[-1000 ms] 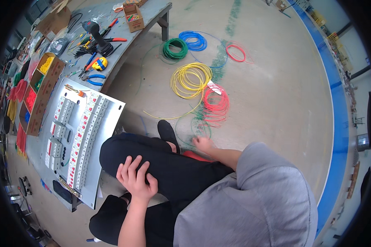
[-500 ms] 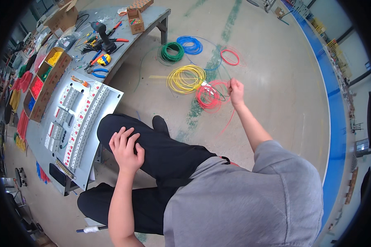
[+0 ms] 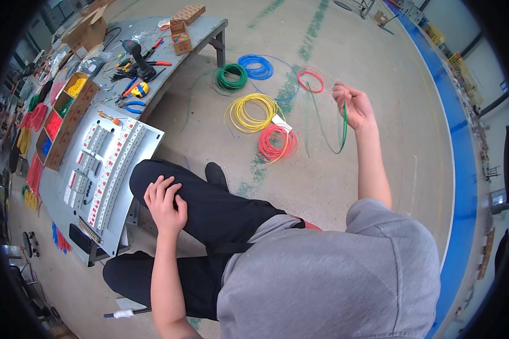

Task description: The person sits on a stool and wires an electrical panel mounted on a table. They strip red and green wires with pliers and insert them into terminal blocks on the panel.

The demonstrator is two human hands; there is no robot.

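My right hand is raised over the floor, closed on a thin green wire. The wire hangs below the fingers in a loop, and its far end runs toward a small red ring of wire. My left hand lies on my bent knee with its fingers spread, holding nothing. Nearest to the right hand on the floor are a red wire coil with a white tag and a yellow wire coil. Behind them lie a green coil and a blue coil.
At left stands a grey workbench. On it are a panel with rows of breakers, a box of coloured small parts, a cordless drill, blue-handled pliers and a tape measure. A blue strip borders the floor at right.
My right hand has moved right and slightly away from me, lifting the green wire clear of the red coil. The red strands have dropped onto the floor. My left hand stays on the knee.
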